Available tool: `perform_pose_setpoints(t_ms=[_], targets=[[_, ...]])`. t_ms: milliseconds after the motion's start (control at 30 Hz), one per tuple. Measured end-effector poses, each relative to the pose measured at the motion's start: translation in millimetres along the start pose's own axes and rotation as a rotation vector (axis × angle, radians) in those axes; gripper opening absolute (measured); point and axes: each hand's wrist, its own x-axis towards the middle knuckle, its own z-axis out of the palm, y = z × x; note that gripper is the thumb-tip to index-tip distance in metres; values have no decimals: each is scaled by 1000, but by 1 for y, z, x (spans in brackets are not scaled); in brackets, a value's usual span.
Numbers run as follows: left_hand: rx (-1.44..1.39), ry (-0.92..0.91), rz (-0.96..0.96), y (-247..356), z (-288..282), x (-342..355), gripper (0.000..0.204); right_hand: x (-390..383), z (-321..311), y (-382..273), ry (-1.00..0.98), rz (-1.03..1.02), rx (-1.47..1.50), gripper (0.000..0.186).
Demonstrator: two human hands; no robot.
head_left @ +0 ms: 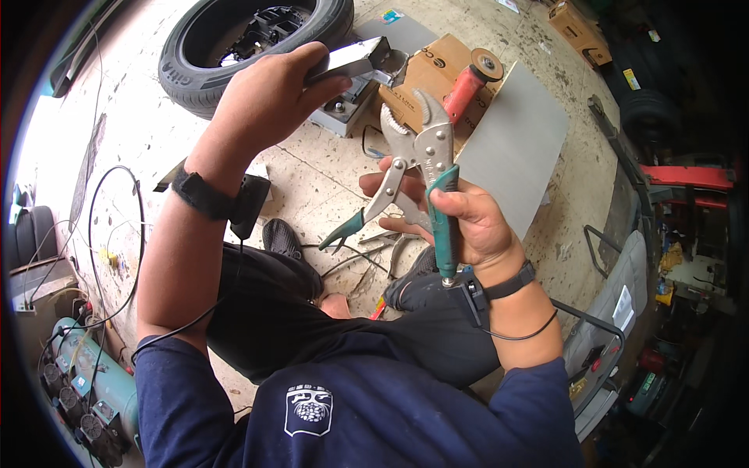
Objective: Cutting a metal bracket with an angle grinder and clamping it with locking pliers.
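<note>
My left hand point(273, 90) is closed around a short piece of square metal tube point(351, 59), held up toward the far side. My right hand point(476, 222) grips locking pliers point(438, 148) by their green handle. The pliers' jaws point up and stand apart, and the second green-tipped lever point(343, 230) swings out to the left. Beyond the pliers' jaws is a red angle grinder point(466, 87) with a round disc, next to a cardboard box point(429, 70). What looks like another pair of pliers point(396, 243) lies on the floor between my feet, partly hidden.
A car tyre point(187, 82) with dark parts inside lies at the far left. Near it is a grey battery-like block point(341, 117). A flat grey panel point(519, 144) lies to the right. An air compressor point(97, 382) stands at lower left, and a black cable point(92, 226) loops across the floor.
</note>
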Motion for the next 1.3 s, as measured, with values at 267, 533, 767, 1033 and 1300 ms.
perform_pose_setpoints(t_ms=[267, 533, 767, 1033, 1300], targets=[[148, 28, 55, 10, 1, -6, 34, 9, 4, 0, 305, -28, -435, 50], [263, 51, 100, 33, 17, -14, 33, 27, 9, 2, 445, 5, -457, 44], [308, 35, 41, 30, 20, -11, 35, 32, 9, 6, 433, 15, -307, 49], [308, -55, 77, 25, 15, -9, 29, 34, -3, 9, 497, 88, -679, 51], [36, -199, 13, -2, 23, -8, 24, 27, 0, 20, 663, -90, -1469, 50]])
